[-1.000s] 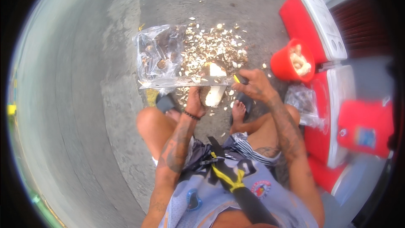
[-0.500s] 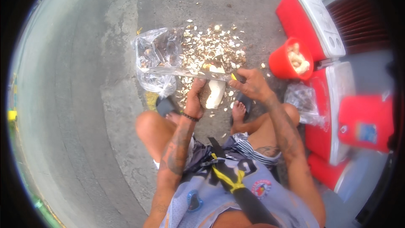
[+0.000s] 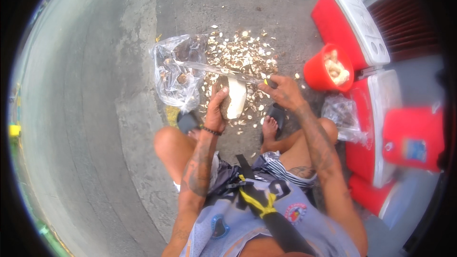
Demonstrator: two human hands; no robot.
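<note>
Holding the chunk: the left hand [image 3: 217, 113] has its fingers clamped on the left side of a thick root-like chunk [image 3: 237, 99], with the thumb up along that side.
Chunk's place: between the two feet, just short of the scattered bits on the grey pavement [image 3: 214, 4]; I cannot tell whether its near end touches the pavement.
Chunk's faces: white and bare on the right, brown and rough on the left.
Blade: a long knife [image 3: 214, 69] lies slantwise across the chunk's far end, its tip pointing left; contact is unclear.
Handle: dark with a yellow mark, the right hand's [image 3: 285, 93] fingers closed firmly around it.
Bracelet: dark beads [image 3: 211, 130] around the left wrist.
Bits: white and brown peelings [image 3: 238, 52] spread beyond the chunk.
Clear bag: a crumpled plastic bag [image 3: 178, 96] with brown lumps, left of the peelings, at the pavement slab's left seam.
Slippers: dark pair [image 3: 188, 122], one on each foot.
Bucket: red [image 3: 316, 74], toward the pavement's right edge, holding pale pieces [image 3: 337, 71].
Coolers: red boxes with white lids [image 3: 335, 31] along that right edge, another clear bag [image 3: 340, 118] beside one.
</note>
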